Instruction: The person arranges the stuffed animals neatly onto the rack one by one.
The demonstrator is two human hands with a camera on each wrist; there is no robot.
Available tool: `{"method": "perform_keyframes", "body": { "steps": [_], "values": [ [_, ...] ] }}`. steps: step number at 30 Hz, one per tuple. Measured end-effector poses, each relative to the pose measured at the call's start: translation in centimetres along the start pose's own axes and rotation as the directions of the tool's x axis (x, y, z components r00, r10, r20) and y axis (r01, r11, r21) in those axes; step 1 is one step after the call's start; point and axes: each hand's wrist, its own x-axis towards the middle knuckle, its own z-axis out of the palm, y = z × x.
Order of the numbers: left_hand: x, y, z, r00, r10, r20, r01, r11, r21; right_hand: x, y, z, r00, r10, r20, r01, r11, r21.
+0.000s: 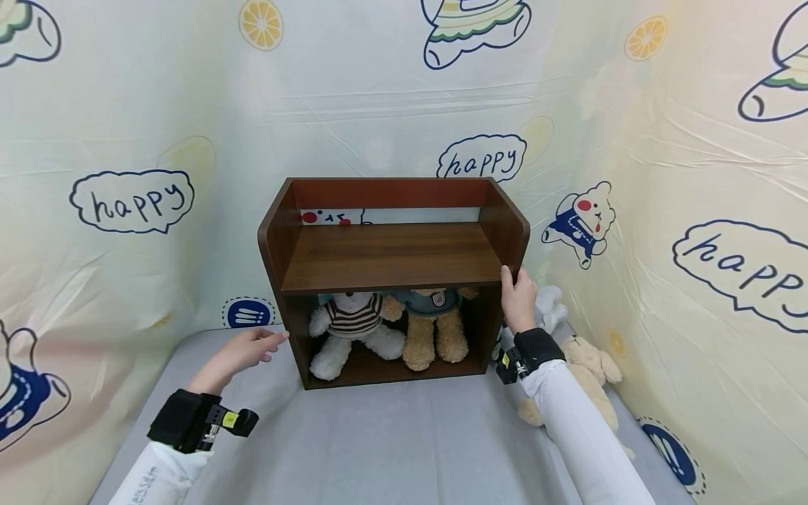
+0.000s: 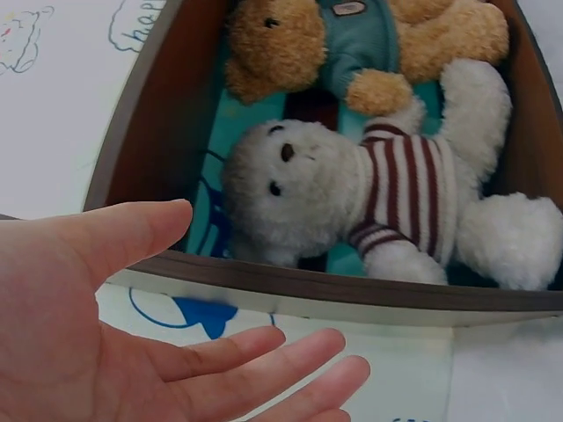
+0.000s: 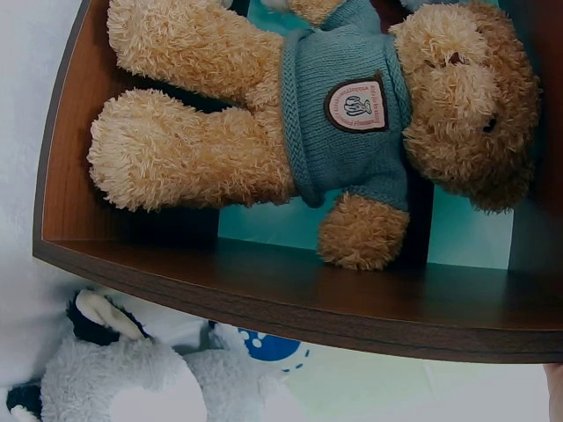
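Observation:
A dark brown wooden shelf (image 1: 391,256) stands at the back of the table, an open upper level over a lower compartment. Inside the lower part sit a white teddy bear (image 2: 299,189) in a striped sweater and a tan teddy bear (image 3: 347,105) in a teal sweater; the upper board hides their heads in the head view. My left hand (image 1: 243,354) is beside the left panel, thumb and fingers extended, fingertips right at the panel's front edge. With thumb and fingers on either side, my right hand (image 1: 520,303) grips the right panel's front edge.
Right of the shelf lie a beige plush toy (image 1: 593,379) and a grey-and-white plush toy (image 3: 114,378), partly behind my right arm. Grey cloth covers the table (image 1: 379,442). Printed curtains (image 1: 353,112) hang close behind and at both sides.

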Motion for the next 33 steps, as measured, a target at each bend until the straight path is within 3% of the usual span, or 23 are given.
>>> {"method": "perform_keyframes", "body": {
  "steps": [13, 26, 33],
  "values": [
    [-0.8, 2.2, -1.4, 0.999, 0.003, -0.05, -0.003, 1.0, -0.001, -0.1, 0.0, 0.0, 1.0, 0.002, -0.003, -0.002, 1.0, -0.001],
    [-0.4, 3.8, -2.1, 0.991, -0.008, -0.13, -0.008, 0.993, -0.121, 0.0, 0.1, 0.1, 1.0, 0.004, -0.003, -0.004, 1.0, 0.003],
    [-0.2, 4.4, -2.2, 0.98, -0.046, -0.191, -0.001, 0.97, -0.241, 0.0, 0.0, 0.1, 1.0, -0.001, -0.008, 0.001, 1.0, 0.002]
  ]
}}
